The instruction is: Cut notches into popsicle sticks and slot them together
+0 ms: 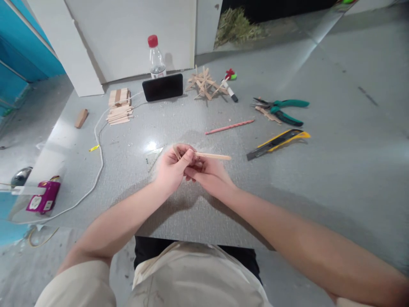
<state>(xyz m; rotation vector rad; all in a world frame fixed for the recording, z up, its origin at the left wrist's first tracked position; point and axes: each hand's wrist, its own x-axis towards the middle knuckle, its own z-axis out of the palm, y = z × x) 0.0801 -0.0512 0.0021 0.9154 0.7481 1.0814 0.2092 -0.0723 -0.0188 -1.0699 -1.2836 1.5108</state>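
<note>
My left hand (171, 169) is closed, its thumb pressed on a wooden craft stick (213, 156) that points to the right. The end of another stick (176, 152) shows between the thumb and fingers of this hand; whether the two are joined is hidden. My right hand (213, 174) meets the left one, fingers curled and thumb tucked in below the stick. What its fingertips grip is partly covered. Just left of my hands, a clear triangular ruler (153, 158) lies flat on the grey table (179, 217).
Behind are stacked craft sticks (119, 114), a phone (162, 87), a bottle (156, 59), a stick construction (204, 83) and a marker (229, 90). Rightward lie a pencil (230, 127), pliers (283, 111) and a utility knife (277, 143). A white cable (101, 160) crosses the left side.
</note>
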